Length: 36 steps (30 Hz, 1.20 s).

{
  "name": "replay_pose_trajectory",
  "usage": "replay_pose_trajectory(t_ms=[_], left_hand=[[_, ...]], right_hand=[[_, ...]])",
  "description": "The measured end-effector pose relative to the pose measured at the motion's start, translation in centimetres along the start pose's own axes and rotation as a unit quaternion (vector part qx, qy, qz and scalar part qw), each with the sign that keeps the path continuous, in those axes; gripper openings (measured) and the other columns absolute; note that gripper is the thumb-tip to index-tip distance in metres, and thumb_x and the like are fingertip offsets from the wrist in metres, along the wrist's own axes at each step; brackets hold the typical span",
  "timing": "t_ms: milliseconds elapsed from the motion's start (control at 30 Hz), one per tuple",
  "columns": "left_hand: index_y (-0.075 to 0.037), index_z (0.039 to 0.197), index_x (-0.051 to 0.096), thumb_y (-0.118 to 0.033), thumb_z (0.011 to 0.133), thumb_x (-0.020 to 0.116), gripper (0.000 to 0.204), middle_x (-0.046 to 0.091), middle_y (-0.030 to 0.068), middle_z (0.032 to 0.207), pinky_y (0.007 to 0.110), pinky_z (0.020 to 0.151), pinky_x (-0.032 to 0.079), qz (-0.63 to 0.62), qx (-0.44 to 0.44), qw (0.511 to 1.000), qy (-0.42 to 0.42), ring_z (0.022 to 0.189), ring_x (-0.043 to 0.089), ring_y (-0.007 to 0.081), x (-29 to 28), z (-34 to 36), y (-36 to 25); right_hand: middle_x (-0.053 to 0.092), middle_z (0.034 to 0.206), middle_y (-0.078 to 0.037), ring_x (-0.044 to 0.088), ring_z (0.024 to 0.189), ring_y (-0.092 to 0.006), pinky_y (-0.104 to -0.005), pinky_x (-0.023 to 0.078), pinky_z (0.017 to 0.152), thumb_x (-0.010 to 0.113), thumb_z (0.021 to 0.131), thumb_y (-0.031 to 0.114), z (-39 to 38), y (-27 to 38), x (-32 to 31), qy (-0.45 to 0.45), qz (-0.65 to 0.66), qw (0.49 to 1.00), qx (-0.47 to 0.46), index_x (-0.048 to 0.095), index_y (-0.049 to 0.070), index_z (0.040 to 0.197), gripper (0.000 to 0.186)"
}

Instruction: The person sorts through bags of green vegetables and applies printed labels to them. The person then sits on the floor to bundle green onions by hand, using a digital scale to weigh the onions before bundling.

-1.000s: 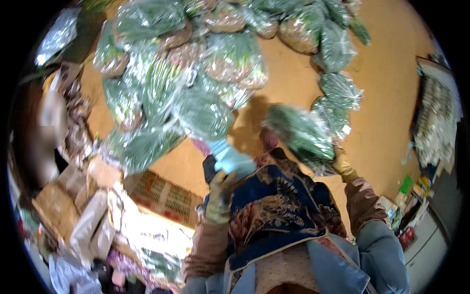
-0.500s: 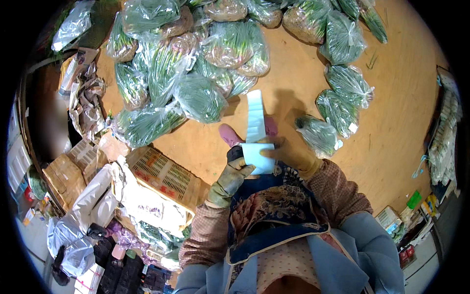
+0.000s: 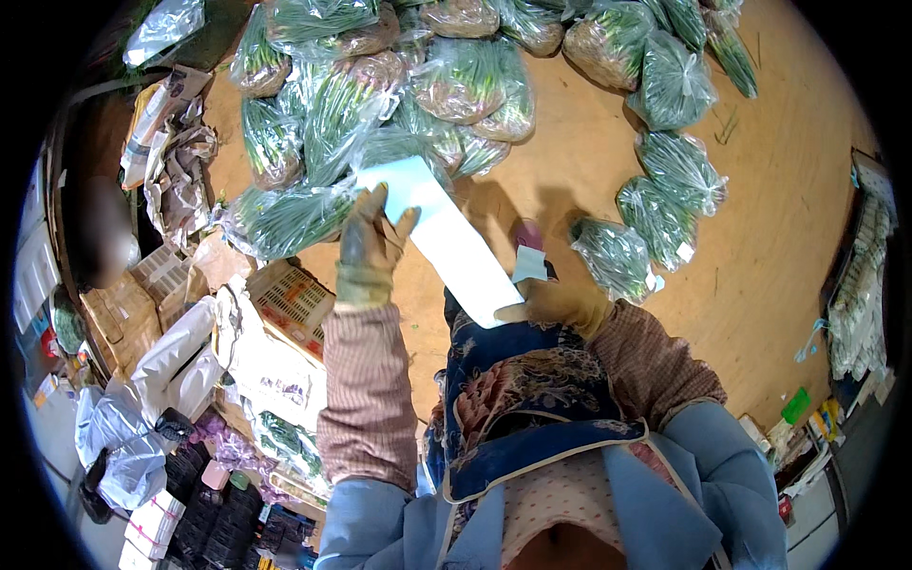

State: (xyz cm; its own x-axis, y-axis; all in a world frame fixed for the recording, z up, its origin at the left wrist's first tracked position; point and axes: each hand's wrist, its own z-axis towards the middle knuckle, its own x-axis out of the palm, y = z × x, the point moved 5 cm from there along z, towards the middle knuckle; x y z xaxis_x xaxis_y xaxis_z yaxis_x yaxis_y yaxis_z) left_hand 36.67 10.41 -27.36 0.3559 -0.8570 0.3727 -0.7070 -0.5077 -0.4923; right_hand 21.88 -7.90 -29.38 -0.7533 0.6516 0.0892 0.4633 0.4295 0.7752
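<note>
A long, pale blue-white strip of paper or label sheet (image 3: pixel 446 237) stretches at a slant in front of my body. My gloved left hand (image 3: pixel 373 244) grips its far left end between thumb and fingers, close above the bagged greens. At the near right end, my gloved right hand (image 3: pixel 559 304) pinches the strip by its corner. A small light blue piece (image 3: pixel 530 264) stands up by the right fingers; whether it joins the strip I cannot tell.
Clear bags of long green vegetables (image 3: pixel 294 223) lie heaped ahead and to the left. More bags (image 3: pixel 655 214) form a row at the right. A plastic crate (image 3: pixel 290 306) and a cardboard box (image 3: pixel 123 323) stand at the left. Crumpled paper (image 3: pixel 180 190) lies beyond them.
My left hand has moved away from my right hand, up and to the left, drawing out the folded strip, which is now stretched between both hands. The view has shifted slightly.
</note>
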Motion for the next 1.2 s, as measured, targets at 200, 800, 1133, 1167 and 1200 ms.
replay_pose_trajectory(t_ms=[200, 800, 1133, 1167, 1200], left_hand=[[-0.005, 0.107, 0.047, -0.047, 0.084, 0.045, 0.048, 0.052, 0.0059, 0.099, 0.031, 0.082, 0.042, 0.082, -0.028, 0.995, 0.045, 0.094, 0.050, 0.0155, -4.6, -0.1, 5.8], [0.002, 0.119, 0.038, -0.001, 0.080, 0.050, 0.041, 0.052, 0.0100, 0.109, 0.027, 0.084, 0.042, 0.181, -0.077, 0.951, 0.239, 0.097, 0.052, 0.0166, -1.7, -11.4, 13.3], [0.003, 0.122, 0.034, 0.005, 0.080, 0.047, 0.044, 0.050, 0.0120, 0.112, 0.030, 0.086, 0.043, 0.161, -0.096, 0.958, 0.219, 0.102, 0.051, 0.0194, -1.6, -11.2, 13.4], [0.003, 0.122, 0.034, 0.005, 0.080, 0.046, 0.044, 0.050, 0.0121, 0.112, 0.030, 0.085, 0.043, 0.157, -0.097, 0.958, 0.221, 0.102, 0.051, 0.0194, -1.5, -11.3, 13.3], [0.003, 0.122, 0.034, 0.006, 0.080, 0.046, 0.044, 0.050, 0.0121, 0.112, 0.030, 0.085, 0.043, 0.153, -0.098, 0.957, 0.224, 0.101, 0.051, 0.0194, -1.2, -11.2, 13.1]], right_hand=[[0.058, 0.097, -0.011, 0.056, 0.086, -0.0185, -0.0320, 0.045, 0.075, 0.062, 0.076, 0.021, -1.0, 4.4, -2.6, -0.132, 0.364, 0.921, -0.034, 0.047, -0.001, 0.112, 0.045], [0.055, 0.103, -0.014, 0.057, 0.091, -0.0216, -0.0324, 0.050, 0.072, 0.048, 0.085, 0.030, -2.1, 6.2, -5.5, -0.127, 0.326, 0.892, -0.286, 0.037, 0.004, 0.121, 0.046], [0.056, 0.100, -0.014, 0.058, 0.089, -0.0222, -0.0301, 0.051, 0.067, 0.052, 0.083, 0.020, -1.9, 5.7, -5.4, -0.124, 0.446, 0.863, -0.201, 0.044, -0.001, 0.114, 0.038], [0.057, 0.100, -0.013, 0.059, 0.087, -0.0217, -0.0297, 0.052, 0.066, 0.052, 0.082, 0.018, -1.8, 5.4, -5.5, -0.134, 0.435, 0.869, -0.194, 0.045, -0.001, 0.113, 0.037], [0.057, 0.099, -0.013, 0.059, 0.085, -0.0213, -0.0292, 0.052, 0.065, 0.053, 0.081, 0.017, -1.6, 5.1, -5.5, -0.137, 0.442, 0.868, -0.178, 0.045, -0.001, 0.112, 0.037]])
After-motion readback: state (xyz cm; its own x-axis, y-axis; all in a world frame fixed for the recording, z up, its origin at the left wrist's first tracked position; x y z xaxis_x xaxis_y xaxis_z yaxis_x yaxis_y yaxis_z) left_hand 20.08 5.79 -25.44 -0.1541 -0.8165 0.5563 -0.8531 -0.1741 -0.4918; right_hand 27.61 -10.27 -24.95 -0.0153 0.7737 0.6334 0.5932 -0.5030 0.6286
